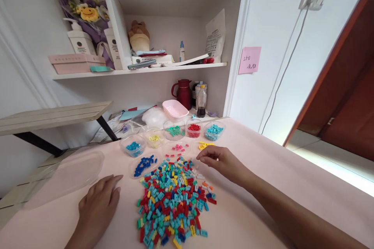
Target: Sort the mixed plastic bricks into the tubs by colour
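A heap of small mixed-colour bricks (173, 198) is shown on the pink tabletop (277, 171), between the two hands. The left hand (97, 204) is laid flat, palm down, on the tabletop just left of the heap; its grip is open and nothing is held. The right hand (220, 161) is reached over the far right edge of the heap, with the fingertips (204, 158) drawn narrowly together; whether a brick is pinched there cannot be told. Just beyond that hand, loose yellow bricks (205, 145) are seen, and pink bricks (177, 148) beside them. Dark blue bricks (143, 164) are gathered on a clear lid at the heap's far left corner. Behind these, a row of clear tubs is arranged: blue (133, 147), pale yellow (154, 138), green (174, 130), red (194, 129) and light blue (214, 131). A large clear lid (67, 175) lies to the left of the left hand. A pink basin (174, 109) and a red jug (184, 92) stand further back, below the shelf (140, 71).
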`<state>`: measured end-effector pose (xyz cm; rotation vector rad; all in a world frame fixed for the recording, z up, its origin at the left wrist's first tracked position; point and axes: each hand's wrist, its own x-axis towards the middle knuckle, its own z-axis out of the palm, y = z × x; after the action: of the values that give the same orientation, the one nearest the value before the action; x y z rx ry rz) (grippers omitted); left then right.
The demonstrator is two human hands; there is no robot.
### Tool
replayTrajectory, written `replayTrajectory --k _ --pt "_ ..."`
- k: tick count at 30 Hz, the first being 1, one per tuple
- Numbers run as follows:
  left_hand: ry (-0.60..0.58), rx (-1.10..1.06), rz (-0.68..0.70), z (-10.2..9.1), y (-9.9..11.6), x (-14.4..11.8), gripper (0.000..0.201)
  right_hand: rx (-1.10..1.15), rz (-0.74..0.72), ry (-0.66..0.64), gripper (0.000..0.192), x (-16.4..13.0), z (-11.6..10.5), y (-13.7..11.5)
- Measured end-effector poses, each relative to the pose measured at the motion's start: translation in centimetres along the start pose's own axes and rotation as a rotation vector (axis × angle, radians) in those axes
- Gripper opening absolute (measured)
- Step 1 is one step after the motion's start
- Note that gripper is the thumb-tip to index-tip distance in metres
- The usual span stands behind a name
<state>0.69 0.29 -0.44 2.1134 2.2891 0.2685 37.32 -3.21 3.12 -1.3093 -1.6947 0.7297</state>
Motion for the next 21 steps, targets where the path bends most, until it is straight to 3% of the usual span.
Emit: replayTrajectory --k 7,14,21 --pt "0.004 -0.004 0.004 0.0 -0.1 0.1 0.047 -0.109 -0.066 -0.159 0.013 -0.3 0.0 0.5" --pt "0.043 -0.031 0.020 0.4 -0.5 0.2 0.046 -0.159 -0.088 -0.221 0.012 -0.5 -0.5 0.9" --pt "0.023 -0.021 0.018 0.2 -0.3 0.2 0.047 -0.234 -0.163 -0.297 0.016 -0.6 1.0 1.4"
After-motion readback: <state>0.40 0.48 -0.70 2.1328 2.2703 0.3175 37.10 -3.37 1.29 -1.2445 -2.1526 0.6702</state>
